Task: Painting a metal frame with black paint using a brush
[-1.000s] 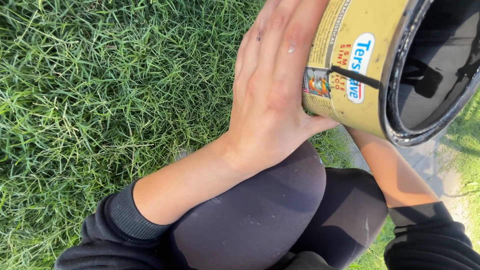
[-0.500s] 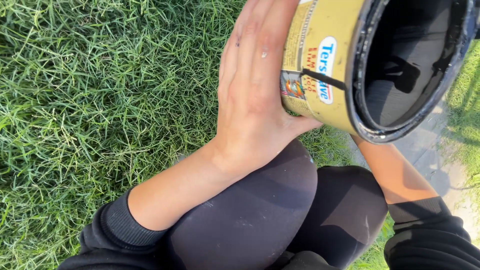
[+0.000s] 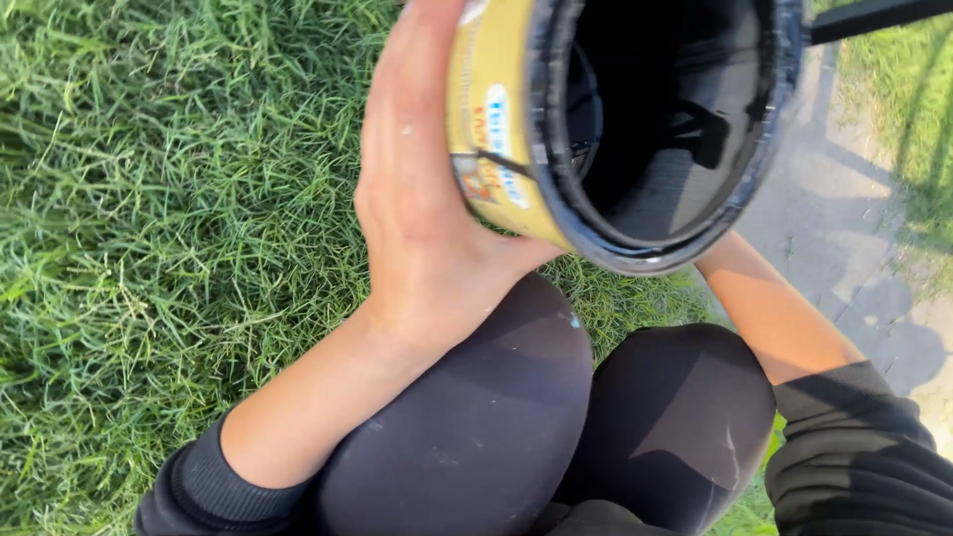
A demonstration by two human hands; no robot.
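Left hand (image 3: 427,199) flat, fingers spread against yellow side of tin (image 3: 496,119); tin held above knees (image 3: 556,417), tilted, black inside showing; right hand hidden behind tin, grip unclear; grass (image 3: 149,218) at left

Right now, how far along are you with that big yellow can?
Done: the yellow can is open, with no lid on it, and its inside is coated black. In hand: the left hand presses flat on its side, mouth tipped toward the camera above the knees; the right hand is hidden behind it. Left: I cannot tell whether anything remains inside.
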